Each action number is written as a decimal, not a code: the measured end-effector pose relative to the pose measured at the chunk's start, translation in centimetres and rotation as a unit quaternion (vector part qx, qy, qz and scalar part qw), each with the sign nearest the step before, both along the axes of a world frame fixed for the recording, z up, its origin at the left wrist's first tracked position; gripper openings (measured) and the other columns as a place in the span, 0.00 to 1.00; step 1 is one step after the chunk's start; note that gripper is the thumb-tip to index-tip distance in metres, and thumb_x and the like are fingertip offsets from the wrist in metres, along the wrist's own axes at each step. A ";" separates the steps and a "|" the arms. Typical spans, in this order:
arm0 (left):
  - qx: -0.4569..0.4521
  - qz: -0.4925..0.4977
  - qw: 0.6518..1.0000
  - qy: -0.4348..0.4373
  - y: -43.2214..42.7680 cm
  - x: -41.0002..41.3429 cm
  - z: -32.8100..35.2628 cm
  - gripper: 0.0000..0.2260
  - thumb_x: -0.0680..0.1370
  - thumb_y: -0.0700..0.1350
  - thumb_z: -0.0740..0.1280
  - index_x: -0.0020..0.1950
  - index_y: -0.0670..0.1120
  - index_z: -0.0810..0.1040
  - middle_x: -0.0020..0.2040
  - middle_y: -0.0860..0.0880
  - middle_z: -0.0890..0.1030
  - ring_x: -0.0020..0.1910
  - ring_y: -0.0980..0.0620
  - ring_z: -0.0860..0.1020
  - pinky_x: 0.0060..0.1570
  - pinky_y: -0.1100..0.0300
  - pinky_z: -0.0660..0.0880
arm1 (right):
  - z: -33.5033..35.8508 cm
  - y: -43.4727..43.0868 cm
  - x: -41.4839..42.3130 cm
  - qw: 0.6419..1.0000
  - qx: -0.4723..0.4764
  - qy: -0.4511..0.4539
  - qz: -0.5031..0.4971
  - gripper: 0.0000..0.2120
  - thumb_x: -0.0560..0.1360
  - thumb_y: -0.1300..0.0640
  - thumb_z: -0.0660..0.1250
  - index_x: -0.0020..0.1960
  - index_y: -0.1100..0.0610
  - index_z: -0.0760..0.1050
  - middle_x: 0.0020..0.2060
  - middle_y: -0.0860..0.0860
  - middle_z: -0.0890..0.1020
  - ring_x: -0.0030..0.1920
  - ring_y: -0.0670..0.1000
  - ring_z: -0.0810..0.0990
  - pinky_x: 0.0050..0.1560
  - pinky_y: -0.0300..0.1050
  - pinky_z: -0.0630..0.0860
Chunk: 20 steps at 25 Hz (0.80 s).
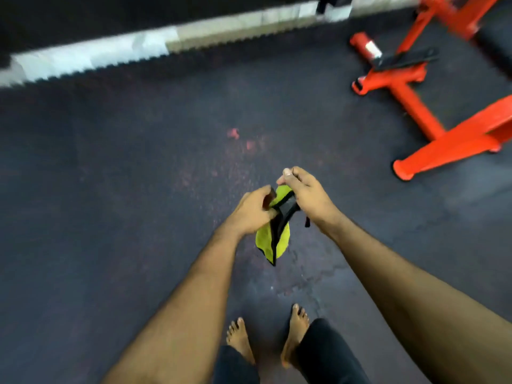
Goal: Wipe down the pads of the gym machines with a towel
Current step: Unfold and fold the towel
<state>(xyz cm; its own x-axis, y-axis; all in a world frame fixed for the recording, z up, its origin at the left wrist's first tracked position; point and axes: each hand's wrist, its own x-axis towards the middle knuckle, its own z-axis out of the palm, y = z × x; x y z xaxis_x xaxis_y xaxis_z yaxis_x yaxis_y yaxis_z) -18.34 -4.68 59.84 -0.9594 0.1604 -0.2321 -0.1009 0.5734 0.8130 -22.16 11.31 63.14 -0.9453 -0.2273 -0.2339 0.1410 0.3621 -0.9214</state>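
A yellow-green towel point(279, 239) with black edging hangs between my two hands over the dark rubber floor. My left hand point(253, 210) grips its left side with curled fingers. My right hand point(304, 189) pinches its upper edge, thumb and fingers closed on the cloth. The towel's lower end dangles free. An orange gym machine frame point(415, 106) stands on the floor at the upper right, well away from both hands. A dark pad point(496, 42) shows at the far right edge, blurred.
Dark rubber floor point(124, 189) stretches ahead and to the left. A pale tiled strip point(138, 48) runs along the far wall. A black footplate point(407, 58) sits on the orange frame. My bare feet point(266, 336) stand at the bottom.
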 end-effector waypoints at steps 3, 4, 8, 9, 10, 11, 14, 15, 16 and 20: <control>-0.076 -0.015 0.992 0.098 -0.5 -1.3 9.0 0.07 0.71 0.36 0.65 0.44 0.48 0.74 0.33 0.50 0.74 0.37 0.43 0.73 0.38 0.57 0.66 | 9.4 1.5 -0.9 0.999 0.025 0.031 0.025 0.06 0.68 0.50 0.66 0.40 0.52 0.78 0.34 0.45 0.79 0.37 0.45 0.74 0.40 0.45 0.68; -0.097 -0.016 0.987 0.127 -0.7 -1.7 11.8 0.07 0.72 0.36 0.64 0.45 0.47 0.75 0.33 0.50 0.74 0.37 0.44 0.73 0.38 0.57 0.66 | 12.4 2.1 -1.0 0.996 0.053 0.060 0.043 0.04 0.68 0.53 0.67 0.41 0.52 0.78 0.34 0.45 0.80 0.37 0.44 0.75 0.40 0.44 0.70; -0.139 0.046 0.972 0.186 -1.2 -3.4 21.4 0.10 0.69 0.37 0.61 0.44 0.52 0.73 0.38 0.50 0.78 0.38 0.45 0.77 0.37 0.52 0.75 | 22.6 3.5 -1.3 0.960 0.186 0.181 0.103 0.04 0.70 0.56 0.74 0.44 0.51 0.80 0.36 0.45 0.83 0.37 0.41 0.77 0.38 0.39 0.72; -0.151 0.062 0.965 0.204 -1.0 -3.6 23.8 0.09 0.69 0.37 0.61 0.43 0.51 0.73 0.39 0.50 0.78 0.39 0.45 0.77 0.37 0.52 0.75 | 24.9 3.8 -1.5 0.947 0.213 0.216 0.103 0.05 0.70 0.55 0.75 0.44 0.51 0.81 0.37 0.45 0.83 0.38 0.42 0.78 0.38 0.38 0.72; -0.171 0.077 0.956 0.225 -0.8 -3.7 26.1 0.09 0.70 0.37 0.61 0.43 0.51 0.72 0.40 0.50 0.78 0.40 0.45 0.76 0.37 0.52 0.73 | 26.9 4.2 -2.0 0.935 0.233 0.250 0.092 0.05 0.70 0.53 0.76 0.43 0.51 0.81 0.37 0.45 0.83 0.38 0.42 0.79 0.38 0.39 0.73; -0.194 0.089 0.944 0.251 -0.8 -3.7 28.2 0.08 0.70 0.37 0.62 0.44 0.50 0.72 0.42 0.50 0.78 0.42 0.44 0.76 0.38 0.52 0.72 | 28.9 4.6 -2.5 0.925 0.242 0.282 0.075 0.05 0.70 0.53 0.77 0.42 0.51 0.81 0.36 0.45 0.83 0.38 0.43 0.80 0.38 0.40 0.73; -0.247 0.136 0.912 0.299 -2.5 -4.2 33.0 0.06 0.71 0.38 0.62 0.44 0.47 0.74 0.45 0.45 0.80 0.48 0.40 0.78 0.41 0.51 0.74 | 34.1 6.7 -4.4 0.902 0.239 0.358 0.026 0.04 0.70 0.53 0.77 0.40 0.51 0.82 0.35 0.46 0.84 0.39 0.44 0.80 0.39 0.39 0.72; -0.258 0.144 0.907 0.300 -3.3 -4.6 34.0 0.05 0.71 0.38 0.61 0.44 0.47 0.74 0.46 0.44 0.81 0.48 0.39 0.78 0.41 0.50 0.74 | 35.4 7.4 -5.0 0.897 0.240 0.371 0.022 0.05 0.70 0.52 0.77 0.40 0.52 0.83 0.35 0.47 0.84 0.40 0.45 0.81 0.40 0.40 0.73; -0.272 0.146 0.904 0.296 -3.8 -4.9 35.1 0.06 0.72 0.39 0.61 0.46 0.47 0.74 0.46 0.43 0.81 0.48 0.39 0.79 0.41 0.50 0.75 | 36.6 8.1 -5.6 0.891 0.246 0.381 0.022 0.07 0.70 0.51 0.78 0.40 0.53 0.83 0.35 0.48 0.84 0.40 0.46 0.81 0.41 0.43 0.73; -0.320 0.160 0.897 0.260 -3.2 -5.5 39.6 0.09 0.77 0.39 0.59 0.53 0.51 0.73 0.50 0.42 0.78 0.48 0.38 0.78 0.45 0.50 0.76 | 40.1 11.4 -7.6 0.876 0.273 0.397 0.010 0.10 0.71 0.47 0.77 0.37 0.50 0.80 0.33 0.46 0.82 0.38 0.45 0.79 0.38 0.42 0.70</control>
